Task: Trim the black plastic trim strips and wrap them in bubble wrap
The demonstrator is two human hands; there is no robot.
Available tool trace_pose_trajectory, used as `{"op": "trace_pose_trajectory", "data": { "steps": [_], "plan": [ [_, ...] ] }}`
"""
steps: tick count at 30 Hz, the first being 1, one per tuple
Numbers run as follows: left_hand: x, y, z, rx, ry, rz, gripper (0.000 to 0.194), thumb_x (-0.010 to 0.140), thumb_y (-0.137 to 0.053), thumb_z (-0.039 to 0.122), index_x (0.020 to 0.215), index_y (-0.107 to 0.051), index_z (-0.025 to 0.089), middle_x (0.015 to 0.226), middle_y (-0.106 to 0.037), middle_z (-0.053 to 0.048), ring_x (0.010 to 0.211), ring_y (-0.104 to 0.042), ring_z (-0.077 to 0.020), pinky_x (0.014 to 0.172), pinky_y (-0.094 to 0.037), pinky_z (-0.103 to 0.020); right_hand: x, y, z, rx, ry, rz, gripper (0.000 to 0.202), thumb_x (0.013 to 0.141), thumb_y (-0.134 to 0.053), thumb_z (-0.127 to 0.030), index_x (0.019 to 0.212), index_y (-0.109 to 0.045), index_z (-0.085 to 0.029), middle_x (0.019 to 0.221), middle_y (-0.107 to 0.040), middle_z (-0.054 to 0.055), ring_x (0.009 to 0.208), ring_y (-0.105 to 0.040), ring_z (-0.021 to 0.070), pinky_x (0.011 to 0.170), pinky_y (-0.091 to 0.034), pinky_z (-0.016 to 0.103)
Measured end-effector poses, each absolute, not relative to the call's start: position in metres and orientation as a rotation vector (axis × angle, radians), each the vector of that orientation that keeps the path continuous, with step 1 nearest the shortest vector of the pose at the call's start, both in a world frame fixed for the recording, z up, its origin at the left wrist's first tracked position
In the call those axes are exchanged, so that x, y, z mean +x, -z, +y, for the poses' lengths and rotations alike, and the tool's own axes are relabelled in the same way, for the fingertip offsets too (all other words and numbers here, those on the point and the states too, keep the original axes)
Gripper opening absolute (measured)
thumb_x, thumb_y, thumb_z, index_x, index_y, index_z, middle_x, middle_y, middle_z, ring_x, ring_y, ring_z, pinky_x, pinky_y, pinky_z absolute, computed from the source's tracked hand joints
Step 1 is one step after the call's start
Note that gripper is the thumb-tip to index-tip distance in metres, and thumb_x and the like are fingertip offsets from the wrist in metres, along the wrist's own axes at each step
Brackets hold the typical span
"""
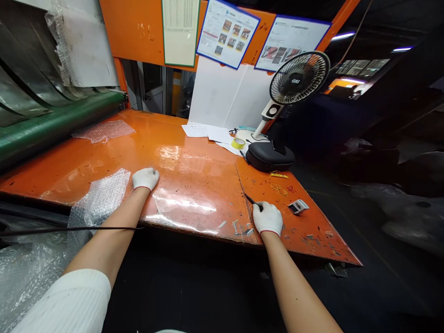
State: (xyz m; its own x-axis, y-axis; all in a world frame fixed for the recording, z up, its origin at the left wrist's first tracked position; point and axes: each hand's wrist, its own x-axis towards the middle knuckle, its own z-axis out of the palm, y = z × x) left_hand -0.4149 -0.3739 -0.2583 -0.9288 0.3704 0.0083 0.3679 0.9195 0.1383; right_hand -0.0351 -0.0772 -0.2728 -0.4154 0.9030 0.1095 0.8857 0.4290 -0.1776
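My left hand point(145, 179), in a white glove, rests as a closed fist on the orange tabletop point(204, 178), with nothing showing in it. Just left of it, a sheet of bubble wrap point(104, 196) hangs over the front edge. My right hand point(268, 218), gloved in white with a red cuff edge, is closed around a slim dark pointed tool point(249, 199). The tool's tip points away to the upper left; its grip end is hidden in my palm. Small metallic scraps point(243, 229) lie beside that hand, and a small grey-white device point(298, 206) sits to its right.
A desk fan point(300, 78) stands behind a black case point(270, 156). Near them lie yellow tape point(237, 143), a yellow cutter point(279, 175), rubber bands point(279, 189) and papers point(196, 130). A green roller point(62, 118) borders the left side; pink bubble wrap point(106, 131) lies beside it.
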Motion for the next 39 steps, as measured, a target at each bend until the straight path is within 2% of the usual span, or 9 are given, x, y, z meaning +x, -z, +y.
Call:
{"op": "trace_pose_trajectory", "data": {
  "steps": [5,30,39],
  "plan": [
    [-0.4141,0.2560,-0.3737,0.602,-0.209,3.060,0.053,0.102,-0.040,0.040,0.121,-0.086,0.020,0.121,-0.081,-0.018,0.113,-0.076,-0.0350,0.083,-0.054,-0.037,-0.0341,0.2754,-0.0744,-1.565,-0.145,-2.492,0.040,0.106,-0.053,-0.036,0.123,-0.084,-0.016,0.117,-0.077,0.019,0.110,-0.070,0.0336,0.098,-0.051,0.041],
    [-0.4103,0.2513,-0.3727,0.591,-0.230,3.061,0.051,0.100,-0.043,0.041,0.117,-0.086,0.020,0.121,-0.081,-0.018,0.115,-0.075,-0.0388,0.083,-0.053,-0.041,-0.0347,0.2758,-0.0746,-1.581,-0.151,-2.473,0.041,0.106,-0.054,-0.037,0.123,-0.084,-0.016,0.118,-0.078,0.019,0.112,-0.070,0.0343,0.099,-0.051,0.041],
    [-0.4122,0.2520,-0.3732,0.581,-0.209,3.059,0.049,0.099,-0.044,0.041,0.115,-0.086,0.022,0.123,-0.081,-0.016,0.113,-0.074,-0.0375,0.083,-0.053,-0.040,-0.0349,0.2755,-0.0757,-1.582,-0.141,-2.464,0.039,0.106,-0.055,-0.037,0.122,-0.084,-0.017,0.115,-0.077,0.018,0.108,-0.070,0.0322,0.094,-0.051,0.039]
  ]
}}
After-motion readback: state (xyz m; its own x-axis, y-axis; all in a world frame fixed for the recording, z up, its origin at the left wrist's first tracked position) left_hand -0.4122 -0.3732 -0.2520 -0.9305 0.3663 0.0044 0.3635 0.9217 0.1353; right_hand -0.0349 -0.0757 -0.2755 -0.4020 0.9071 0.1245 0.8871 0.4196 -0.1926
